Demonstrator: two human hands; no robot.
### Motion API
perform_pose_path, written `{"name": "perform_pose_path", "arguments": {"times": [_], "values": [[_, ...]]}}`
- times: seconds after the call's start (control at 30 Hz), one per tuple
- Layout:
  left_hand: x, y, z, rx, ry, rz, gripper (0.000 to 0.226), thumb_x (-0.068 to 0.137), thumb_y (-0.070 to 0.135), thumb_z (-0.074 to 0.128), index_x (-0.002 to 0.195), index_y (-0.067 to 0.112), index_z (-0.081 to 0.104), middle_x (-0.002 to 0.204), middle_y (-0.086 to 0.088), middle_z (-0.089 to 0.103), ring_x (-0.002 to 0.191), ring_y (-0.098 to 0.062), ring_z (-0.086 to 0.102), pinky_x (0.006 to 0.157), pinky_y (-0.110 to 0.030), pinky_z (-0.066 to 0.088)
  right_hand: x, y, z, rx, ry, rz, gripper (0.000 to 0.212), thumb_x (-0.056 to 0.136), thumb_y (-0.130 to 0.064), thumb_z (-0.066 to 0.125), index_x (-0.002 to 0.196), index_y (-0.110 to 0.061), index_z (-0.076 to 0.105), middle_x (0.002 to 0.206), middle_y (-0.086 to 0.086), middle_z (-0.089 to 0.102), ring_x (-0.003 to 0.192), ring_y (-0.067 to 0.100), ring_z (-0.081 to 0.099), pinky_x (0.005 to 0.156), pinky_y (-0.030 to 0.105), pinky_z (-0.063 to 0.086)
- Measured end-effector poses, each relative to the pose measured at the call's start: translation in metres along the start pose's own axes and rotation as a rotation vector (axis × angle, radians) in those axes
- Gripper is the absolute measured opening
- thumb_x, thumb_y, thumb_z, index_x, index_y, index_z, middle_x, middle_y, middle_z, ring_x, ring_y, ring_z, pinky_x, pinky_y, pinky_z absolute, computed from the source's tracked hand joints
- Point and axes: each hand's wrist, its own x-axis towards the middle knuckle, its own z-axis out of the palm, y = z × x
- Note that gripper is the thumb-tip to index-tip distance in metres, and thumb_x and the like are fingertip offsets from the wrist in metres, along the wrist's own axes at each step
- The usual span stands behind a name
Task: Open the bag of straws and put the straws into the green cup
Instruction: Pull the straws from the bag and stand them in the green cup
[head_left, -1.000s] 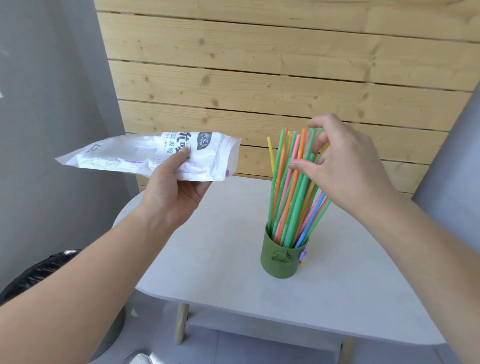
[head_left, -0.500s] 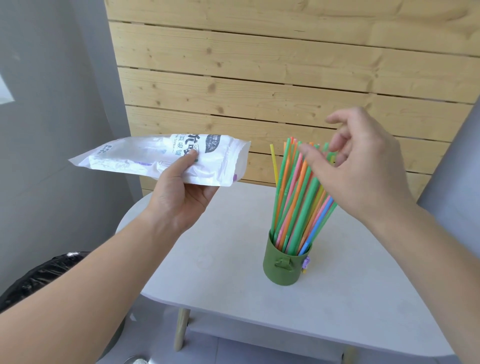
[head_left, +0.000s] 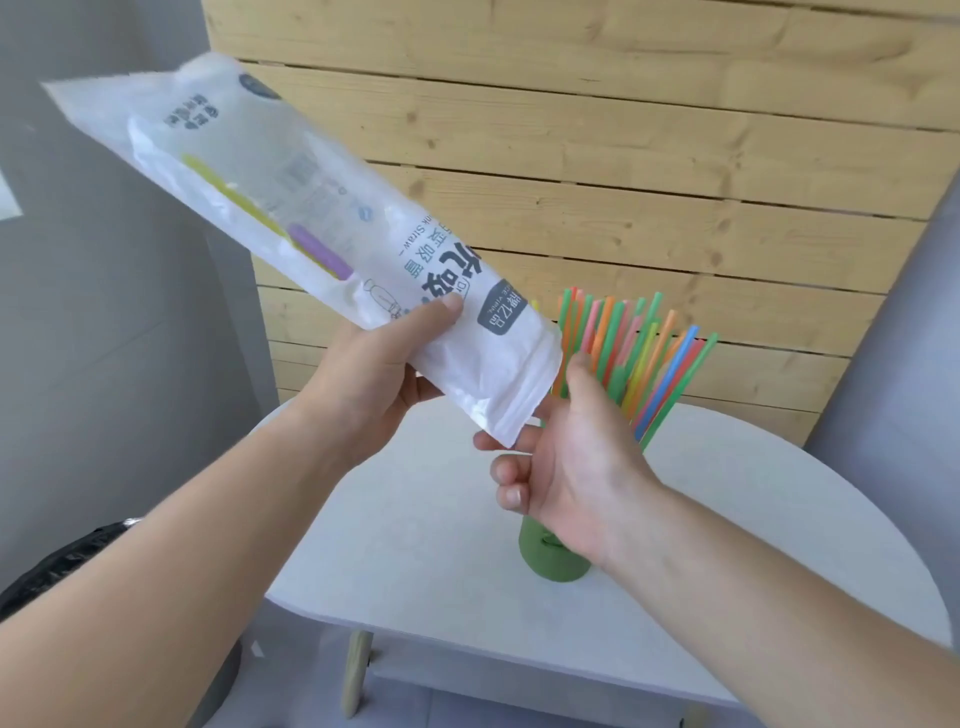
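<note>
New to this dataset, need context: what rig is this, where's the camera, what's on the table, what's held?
There is no robot here. A person works with bare hands, and the single picture comes from a wide-angle camera worn on their head, looking forward and down. The left hand grips a white plastic bag, tilted with its lower end toward the right hand. That hand's fingers curl just under the bag's end; I cannot tell whether it grips the bag. Through the bag show two straws, one yellow-green and one purple. On the white table stands a green cup, partly hidden by the right hand and full of coloured straws.
</note>
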Motion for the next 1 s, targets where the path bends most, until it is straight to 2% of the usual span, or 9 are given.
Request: {"name": "perform_pose_path", "arguments": {"times": [0.13, 0.23, 0.33, 0.5, 0.67, 0.77, 0.83, 0.93, 1.0], "values": [[0.002, -0.002, -0.002, 0.103, -0.005, -0.008, 0.040, 0.090, 0.025, 0.069, 0.127, 0.011, 0.069, 0.112, -0.003, 0.080, 0.104, -0.026, 0.077, 0.086, -0.047, 0.065, 0.011, 0.004, -0.004, 0.091, 0.033, 0.006, 0.085, 0.095, -0.075, 0.027, 0.131, -0.005, 0.060, 0.075, 0.010, 0.056, 0.039, 0.020, 0.040, 0.039, 0.021, 0.030], [0.003, -0.003, -0.002, 0.140, -0.017, -0.002, 0.042, 0.089, 0.024, 0.072, 0.128, 0.008, 0.068, 0.111, -0.004, 0.081, 0.101, -0.024, 0.079, 0.078, -0.040, 0.064, 0.012, 0.010, -0.003, 0.067, 0.038, 0.029, 0.071, 0.098, -0.068, 0.032, 0.114, -0.008, 0.066, 0.068, 0.012, 0.058, 0.039, 0.017, 0.037, 0.037, 0.019, 0.026], [0.004, -0.003, 0.001, 0.151, -0.027, 0.011, 0.044, 0.088, 0.022, 0.074, 0.129, 0.006, 0.068, 0.112, -0.007, 0.080, 0.103, -0.026, 0.078, 0.080, -0.040, 0.064, 0.012, 0.016, -0.001, 0.086, 0.017, 0.046, 0.057, 0.098, -0.061, 0.039, 0.102, -0.010, 0.065, 0.061, 0.010, 0.058, 0.041, 0.015, 0.035, 0.036, 0.019, 0.023], [0.000, -0.002, 0.013, 0.065, -0.032, 0.022, 0.041, 0.093, 0.017, 0.073, 0.130, 0.000, 0.066, 0.115, -0.014, 0.077, 0.105, -0.030, 0.076, 0.091, -0.045, 0.061, 0.012, 0.021, 0.000, 0.155, -0.039, 0.077, 0.053, 0.100, -0.057, 0.044, 0.099, -0.007, 0.063, 0.061, 0.011, 0.059, 0.042, 0.015, 0.037, 0.035, 0.020, 0.025], [-0.001, 0.000, 0.018, -0.065, 0.013, -0.006, 0.044, 0.107, 0.024, 0.056, 0.145, 0.003, 0.057, 0.142, -0.023, 0.067, 0.131, -0.040, 0.065, 0.111, -0.054, 0.053, 0.013, 0.023, -0.002, 0.228, -0.085, 0.060, 0.053, 0.101, -0.053, 0.043, 0.097, -0.003, 0.062, 0.062, 0.011, 0.058, 0.045, 0.016, 0.041, 0.038, 0.022, 0.033], [-0.002, 0.003, 0.018, -0.100, 0.003, -0.053, 0.047, 0.111, 0.034, 0.044, 0.149, 0.008, 0.056, 0.145, -0.018, 0.066, 0.135, -0.036, 0.064, 0.111, -0.049, 0.054, 0.014, 0.022, -0.002, 0.259, -0.084, 0.038, 0.048, 0.102, -0.050, 0.045, 0.093, -0.006, 0.063, 0.067, 0.009, 0.049, 0.045, 0.016, 0.041, 0.039, 0.022, 0.033], [-0.003, 0.004, 0.019, -0.129, -0.004, -0.079, 0.047, 0.111, 0.036, 0.040, 0.145, 0.011, 0.060, 0.144, -0.016, 0.068, 0.134, -0.034, 0.064, 0.115, -0.053, 0.050, 0.015, 0.022, -0.002, 0.260, -0.079, 0.051, 0.041, 0.102, -0.047, 0.047, 0.093, -0.010, 0.063, 0.073, 0.007, 0.042, 0.046, 0.015, 0.040, 0.038, 0.021, 0.030], [-0.002, 0.004, 0.018, -0.126, -0.041, -0.079, 0.042, 0.111, 0.037, 0.042, 0.138, 0.014, 0.065, 0.142, -0.016, 0.069, 0.133, -0.034, 0.065, 0.116, -0.055, 0.048, 0.015, 0.022, -0.003, 0.214, -0.091, 0.064, 0.028, 0.100, -0.039, 0.054, 0.091, -0.013, 0.058, 0.065, 0.003, 0.039, 0.049, 0.014, 0.036, 0.038, 0.021, 0.026], [0.000, 0.003, 0.016, -0.094, -0.072, -0.064, 0.048, 0.107, 0.037, 0.047, 0.145, 0.011, 0.059, 0.146, -0.020, 0.065, 0.135, -0.038, 0.063, 0.115, -0.056, 0.049, 0.016, 0.021, -0.005, 0.158, -0.088, 0.049, 0.026, 0.099, -0.034, 0.056, 0.088, -0.011, 0.057, 0.057, 0.002, 0.046, 0.048, 0.013, 0.036, 0.037, 0.020, 0.026]]}}
